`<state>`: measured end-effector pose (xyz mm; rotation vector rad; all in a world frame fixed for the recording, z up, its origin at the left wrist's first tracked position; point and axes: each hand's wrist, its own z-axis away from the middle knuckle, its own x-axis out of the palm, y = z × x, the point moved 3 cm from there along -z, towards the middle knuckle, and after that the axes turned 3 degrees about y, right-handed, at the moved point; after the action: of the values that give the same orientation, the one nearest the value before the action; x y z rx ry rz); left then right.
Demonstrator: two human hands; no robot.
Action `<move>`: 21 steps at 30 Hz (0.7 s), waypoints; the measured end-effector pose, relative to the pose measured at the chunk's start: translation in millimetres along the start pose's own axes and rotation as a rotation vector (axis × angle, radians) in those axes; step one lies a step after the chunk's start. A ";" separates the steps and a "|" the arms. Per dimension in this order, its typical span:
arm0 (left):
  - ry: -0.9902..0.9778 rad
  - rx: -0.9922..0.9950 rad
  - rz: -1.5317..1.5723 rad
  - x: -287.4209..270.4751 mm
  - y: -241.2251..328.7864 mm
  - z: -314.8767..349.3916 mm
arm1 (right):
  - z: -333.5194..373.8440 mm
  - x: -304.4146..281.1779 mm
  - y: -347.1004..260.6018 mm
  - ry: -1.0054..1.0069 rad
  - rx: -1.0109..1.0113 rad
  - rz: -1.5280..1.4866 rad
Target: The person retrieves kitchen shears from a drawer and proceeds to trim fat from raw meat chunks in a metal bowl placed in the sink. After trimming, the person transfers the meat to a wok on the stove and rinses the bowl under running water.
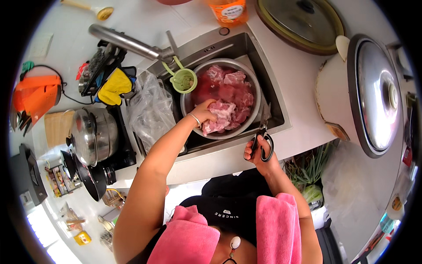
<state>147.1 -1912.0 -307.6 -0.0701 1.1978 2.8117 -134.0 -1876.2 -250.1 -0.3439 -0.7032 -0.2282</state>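
Several raw, pink, white-streaked meat pieces (241, 102) lie in one steel bowl (257, 102) before our left grip (204, 113), which pinches one; our right grip (261, 155) clasps one pair of black-handled scissors (263, 131).

Wears black top (241, 205) with white print (227, 211); pink fabric (278, 226) in 2 lengths; pale left-wrist bracelet (194, 119); white pendant (235, 242).

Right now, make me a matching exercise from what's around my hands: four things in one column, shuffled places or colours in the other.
1. Scissors
2. Raw meat
3. Strainer
4. Clear plastic bag

A. Light green
B. Along the left side of the sink
C. In the right hand
D. In the metal bowl

Pairs: 1-C, 2-D, 3-A, 4-B
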 end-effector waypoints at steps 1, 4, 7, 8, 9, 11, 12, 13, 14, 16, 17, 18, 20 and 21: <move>-0.016 -0.059 0.349 -4.5 -5.1 5.1 | 0.6 1.3 0.1 0.002 -0.002 0.010; -0.011 0.049 0.368 9.6 11.6 15.6 | -3.7 -10.9 3.4 0.009 -0.047 -0.022; 0.019 0.129 0.384 12.3 18.8 42.4 | -10.2 -10.9 7.9 -0.050 -0.002 -0.121; -0.021 0.086 0.441 8.9 26.1 61.2 | -9.8 1.0 9.0 -0.018 -0.037 -0.127; -0.039 0.000 0.506 5.2 37.1 89.1 | -5.9 11.3 8.9 0.021 -0.076 -0.137; -0.032 0.173 0.708 -10.0 18.8 120.9 | -10.4 26.3 15.5 0.003 -0.079 -0.107; -0.077 0.263 0.811 -14.3 22.3 141.8 | -7.7 27.3 12.8 -0.018 -0.062 -0.072; -0.122 0.359 0.905 -20.4 34.2 165.9 | -3.6 32.2 10.7 -0.043 -0.043 -0.037; -0.101 0.421 0.919 -37.0 44.4 196.8 | 2.3 47.4 11.0 -0.049 -0.037 0.003; -0.012 0.526 0.970 -73.1 45.8 260.4 | 9.5 65.6 11.3 -0.025 -0.053 0.086; 0.036 0.651 0.919 -93.1 59.2 298.5 | 7.6 69.0 12.0 0.000 -0.059 0.120; -0.041 0.769 0.923 -111.0 77.2 341.8 | 3.8 74.5 14.6 0.003 -0.052 0.136; 0.206 0.984 0.706 -158.4 59.6 394.8 | -1.5 83.5 21.4 0.005 -0.054 0.177; 0.282 1.066 0.683 -176.0 48.7 420.5 | -5.1 87.4 24.8 0.015 -0.049 0.187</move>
<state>313.8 -1652.8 31.7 0.0260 3.0672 2.1534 -58.3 -1863.1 -201.3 -0.4513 -0.6471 -0.0708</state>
